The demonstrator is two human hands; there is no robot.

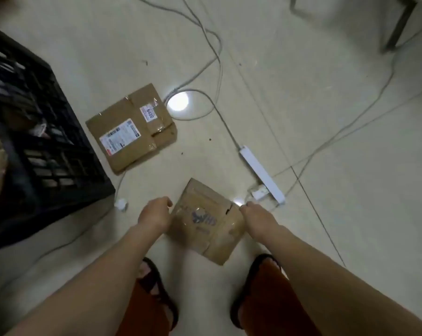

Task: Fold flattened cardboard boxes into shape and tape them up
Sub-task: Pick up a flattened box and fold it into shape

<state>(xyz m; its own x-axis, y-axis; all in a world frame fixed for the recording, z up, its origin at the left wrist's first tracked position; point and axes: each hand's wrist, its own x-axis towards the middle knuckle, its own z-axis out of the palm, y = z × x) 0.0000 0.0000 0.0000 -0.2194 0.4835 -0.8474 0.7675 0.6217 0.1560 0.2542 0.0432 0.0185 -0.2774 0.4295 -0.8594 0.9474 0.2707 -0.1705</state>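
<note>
A small flattened cardboard box [206, 220] with a blue printed logo and shiny tape on it is between my two hands, just above the floor in front of my feet. My left hand [155, 212] grips its left edge with curled fingers. My right hand [255, 214] pinches its right edge near a torn slit. A larger flattened cardboard box [132, 127] with white shipping labels lies flat on the tiled floor further away, to the left.
A black plastic crate [35, 146] holding cardboard stands at the left. A white power strip [262, 174] with a plug and several grey cables lies on the floor to the right. A small white adapter [120, 204] sits by the crate. A chair leg [399, 25] is top right.
</note>
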